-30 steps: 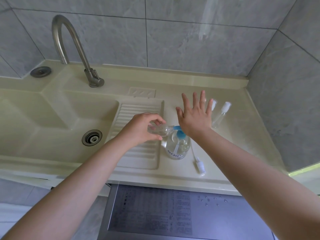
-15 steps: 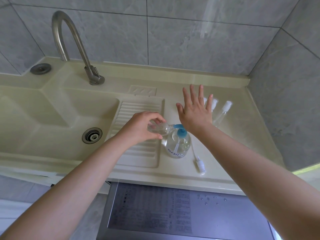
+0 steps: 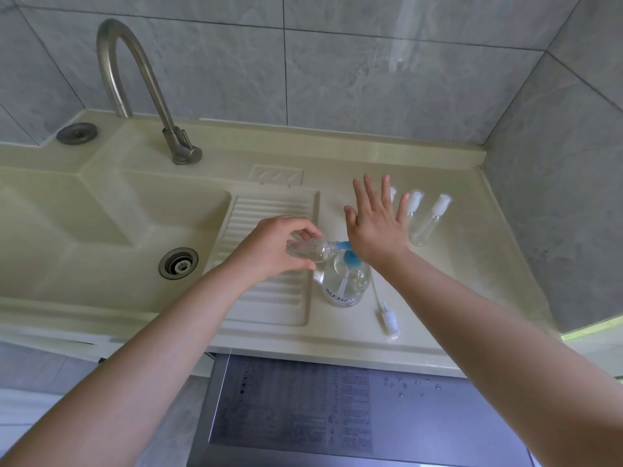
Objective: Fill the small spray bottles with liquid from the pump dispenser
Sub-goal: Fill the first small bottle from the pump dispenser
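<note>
The left hand has its grip closed round a small clear plastic spray bottle, fingers curled over the top and thumb beneath. The bottle lies nearly level, its long axis running 9 to 3 o'clock, base hidden in the palm and open neck pointing toward 3 o'clock, where it meets the blue spout of the round clear pump dispenser. The dispenser stands upright on the cream bench, just at the 3 o'clock edge of the ribbed draining board. The right hand is released, fingers straight and spread toward 12 o'clock, the heel of its palm over the blue pump head; whether it touches the head cannot be told.

At 9 o'clock of the hands lies the cream sink basin with its steel drain, and at 11 o'clock the curved steel tap. A white spray cap with a thin dip tube lies loose on the bench at 5 o'clock of the dispenser. Two capped clear spray bottles lie at 2 o'clock beyond the right hand, caps toward 12 o'clock; a third white cap shows between the fingers, its body hidden. A grey appliance top with water drops sits below the bench edge, its printing too blurred to read.
</note>
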Demonstrator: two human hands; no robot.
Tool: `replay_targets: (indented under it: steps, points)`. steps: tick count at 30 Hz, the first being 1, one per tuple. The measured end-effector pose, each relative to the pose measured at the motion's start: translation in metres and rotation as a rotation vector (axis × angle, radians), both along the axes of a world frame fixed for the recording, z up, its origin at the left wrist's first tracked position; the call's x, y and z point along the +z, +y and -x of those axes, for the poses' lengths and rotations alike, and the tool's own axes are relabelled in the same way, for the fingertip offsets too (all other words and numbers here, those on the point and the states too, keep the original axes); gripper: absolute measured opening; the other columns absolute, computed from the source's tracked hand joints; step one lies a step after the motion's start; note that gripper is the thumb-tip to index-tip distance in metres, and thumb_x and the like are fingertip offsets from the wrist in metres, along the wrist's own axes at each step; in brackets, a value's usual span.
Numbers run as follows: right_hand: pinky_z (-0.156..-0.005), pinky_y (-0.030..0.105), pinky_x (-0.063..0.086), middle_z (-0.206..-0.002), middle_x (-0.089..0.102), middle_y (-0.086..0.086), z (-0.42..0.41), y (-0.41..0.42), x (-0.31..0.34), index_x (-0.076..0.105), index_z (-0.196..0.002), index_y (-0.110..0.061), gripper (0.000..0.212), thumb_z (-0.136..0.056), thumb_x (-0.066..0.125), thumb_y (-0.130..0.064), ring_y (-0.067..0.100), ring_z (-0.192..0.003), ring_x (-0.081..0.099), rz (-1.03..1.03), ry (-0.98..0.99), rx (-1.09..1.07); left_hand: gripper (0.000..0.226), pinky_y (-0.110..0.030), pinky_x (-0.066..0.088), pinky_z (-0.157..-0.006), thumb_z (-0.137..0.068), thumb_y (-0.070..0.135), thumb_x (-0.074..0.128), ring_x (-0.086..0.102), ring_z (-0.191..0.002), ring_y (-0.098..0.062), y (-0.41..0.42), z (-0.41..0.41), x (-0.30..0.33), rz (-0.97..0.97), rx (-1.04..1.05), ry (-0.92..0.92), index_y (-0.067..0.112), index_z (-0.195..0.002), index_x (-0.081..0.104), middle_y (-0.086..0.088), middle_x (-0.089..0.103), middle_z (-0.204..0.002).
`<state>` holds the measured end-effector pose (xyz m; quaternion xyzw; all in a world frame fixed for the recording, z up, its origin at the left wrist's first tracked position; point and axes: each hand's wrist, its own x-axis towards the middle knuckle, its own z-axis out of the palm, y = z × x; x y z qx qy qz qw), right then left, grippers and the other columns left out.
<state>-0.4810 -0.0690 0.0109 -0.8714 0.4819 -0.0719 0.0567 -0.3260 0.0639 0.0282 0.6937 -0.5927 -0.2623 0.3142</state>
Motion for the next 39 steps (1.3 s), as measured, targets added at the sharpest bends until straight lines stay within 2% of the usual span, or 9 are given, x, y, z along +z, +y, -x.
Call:
replay_targets:
  steps: [7,14,21,24,32,37,39]
  points:
    - [-0.12,0.055,-0.016,-0.168,-0.009,-0.006,0.001,-0.005,0.006,-0.002,-0.161,-0.02,0.061,-0.107,0.014,-0.044,0.022,-0.152,-0.022,0.055,0.033,0.029,0.048,-0.001,0.038,-0.07,-0.065,0.015,0.09,0.066,-0.087,-0.007,-0.002,0.0,-0.002,-0.014,0.008,-0.01,0.028,-0.106,0.07,0.01,0.068,-0.103]
    - [-0.121,0.051,-0.015,-0.168,0.01,-0.005,-0.001,0.001,-0.004,0.012,-0.16,-0.022,0.054,-0.107,0.018,-0.034,0.019,-0.153,-0.016,-0.054,-0.068,0.021,0.048,0.0,0.038,-0.07,-0.065,0.018,0.09,0.065,-0.088,-0.004,-0.002,-0.002,-0.001,-0.02,0.006,-0.022,0.03,-0.107,0.07,0.011,0.068,-0.103]
    - [-0.121,0.051,-0.015,-0.168,0.009,-0.005,-0.001,-0.004,0.004,0.01,-0.16,-0.021,0.055,-0.108,0.018,-0.038,0.021,-0.153,-0.016,-0.005,-0.042,0.063,0.048,0.0,0.038,-0.072,-0.065,0.019,0.09,0.066,-0.087,-0.004,-0.002,-0.003,-0.001,-0.023,0.003,-0.029,0.031,-0.106,0.07,0.012,0.068,-0.102]
    - [-0.122,0.049,-0.013,-0.167,0.014,-0.005,0.001,-0.001,-0.004,0.016,-0.16,-0.022,0.053,-0.108,0.02,-0.033,0.019,-0.154,-0.013,-0.127,-0.105,0.045,0.047,0.001,0.038,-0.072,-0.066,0.016,0.09,0.064,-0.086,0.0,-0.002,-0.002,-0.001,-0.022,-0.008,-0.017,0.029,-0.107,0.07,0.012,0.068,-0.102]
    - [-0.122,0.047,-0.014,-0.168,0.004,-0.006,0.003,-0.005,0.004,0.006,-0.161,-0.021,0.057,-0.108,0.015,-0.041,0.018,-0.153,-0.016,-0.078,-0.052,0.081,0.048,0.0,0.039,-0.072,-0.064,0.018,0.09,0.062,-0.086,0.002,-0.003,-0.004,-0.002,-0.011,-0.011,-0.028,0.031,-0.106,0.07,0.013,0.068,-0.103]
    - [-0.123,0.048,-0.011,-0.168,0.006,-0.007,0.002,-0.003,-0.004,0.011,-0.161,-0.024,0.053,-0.108,0.017,-0.033,0.017,-0.154,-0.014,-0.235,-0.068,0.014,0.048,0.0,0.039,-0.071,-0.064,0.017,0.091,0.06,-0.086,0.005,-0.005,-0.004,-0.003,-0.008,-0.013,-0.021,0.029,-0.106,0.071,0.011,0.068,-0.103]
    - [-0.123,0.049,-0.012,-0.168,0.005,-0.007,0.003,-0.003,-0.003,0.009,-0.161,-0.024,0.054,-0.108,0.017,-0.034,0.018,-0.154,-0.014,-0.176,-0.05,0.025,0.048,0.0,0.039,-0.071,-0.064,0.017,0.091,0.06,-0.086,0.005,-0.005,-0.004,-0.004,-0.01,-0.013,-0.02,0.03,-0.106,0.071,0.012,0.068,-0.103]
